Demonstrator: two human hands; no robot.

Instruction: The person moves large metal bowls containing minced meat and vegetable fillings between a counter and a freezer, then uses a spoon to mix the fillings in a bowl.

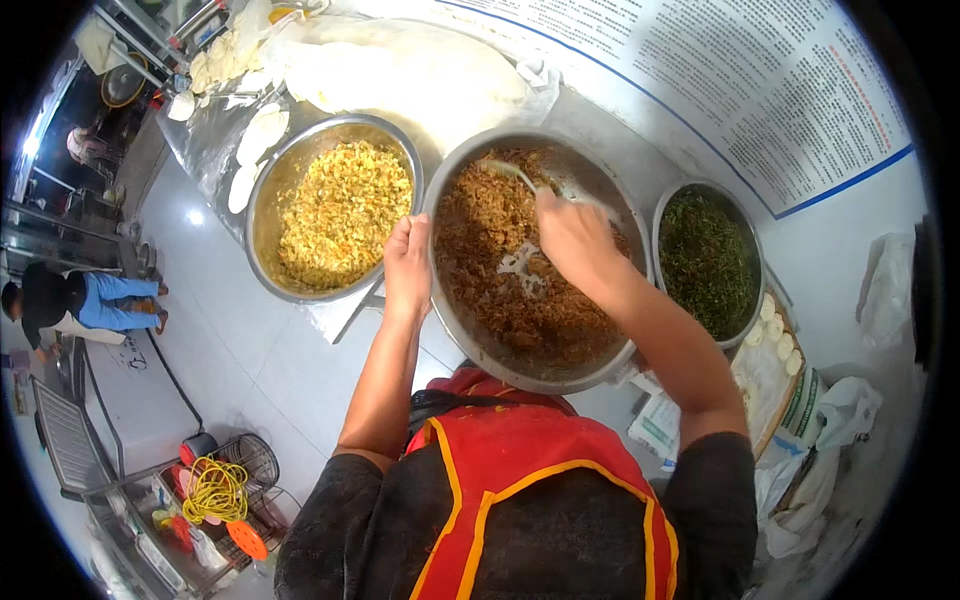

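Note:
My left hand [407,259] grips the left rim of a large stainless-steel bowl [444,319], thumb uppermost. Inside lies a brown, crumbly minced filling [480,217], with a pale patch near its middle. My right hand [576,231] is closed around the handle of a metal spoon [514,170], whose head sits in the filling on the far side. Left of this bowl stands a second steel bowl [255,225] of yellow chopped filling [345,214], close to my left hand. On the right is a smaller metal bowl [759,277] of dark green chopped greens [705,262].
Behind the bowls, a bulky white dough mass [405,67] lies under plastic, with flattened dough pieces [255,150] beside it. Dough rounds [780,341] sit on a board at right. A person [82,300] stands far left, above a wire rack [255,465] with a yellow cord [216,489].

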